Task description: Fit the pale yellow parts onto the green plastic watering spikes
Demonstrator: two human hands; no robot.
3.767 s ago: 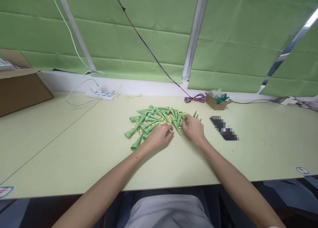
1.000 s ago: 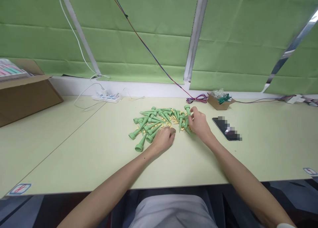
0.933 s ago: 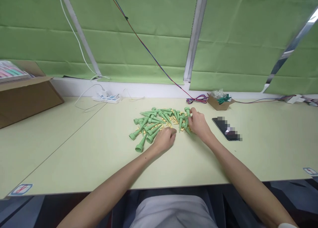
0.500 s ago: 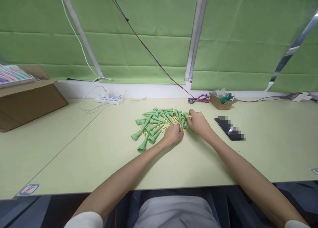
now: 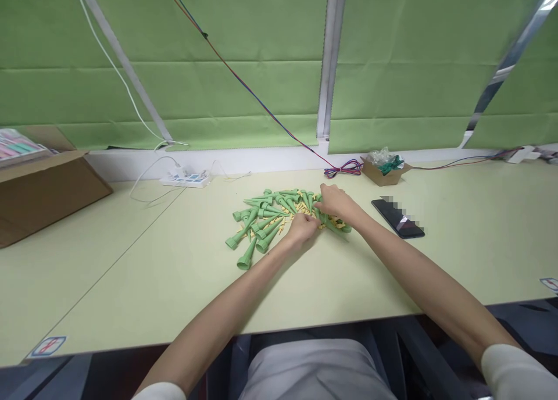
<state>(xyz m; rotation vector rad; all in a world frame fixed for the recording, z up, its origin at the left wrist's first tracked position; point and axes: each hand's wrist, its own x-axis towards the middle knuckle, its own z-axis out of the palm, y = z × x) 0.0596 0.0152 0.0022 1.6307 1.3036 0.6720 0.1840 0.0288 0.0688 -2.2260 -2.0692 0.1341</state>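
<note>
Green plastic cone-shaped spikes [image 5: 262,228] with wide capped ends lie in a loose pile on the table, pointing several ways. Small yellow pieces [image 5: 301,206] are scattered among them. My left hand [image 5: 302,228] rests low at the pile's near side, its fingers curled closed; what is in them is hidden. Just right of it, my right hand [image 5: 336,204] bends over the pile with its fingers closed around the upper end of a green spike [image 5: 318,213]. More green spikes and yellow pieces lie partly covered beneath the right wrist.
A black phone [image 5: 397,218] lies right of the pile. Behind it stands a small cardboard box [image 5: 382,175] with plastic bags, beside a coiled red-blue cable [image 5: 344,168]. A power strip [image 5: 186,179] and a large cardboard box [image 5: 52,196] are at the left.
The view has shifted slightly. My right hand has moved a little left over the pile, closer to my left hand, which stays closed in nearly the same place.
</note>
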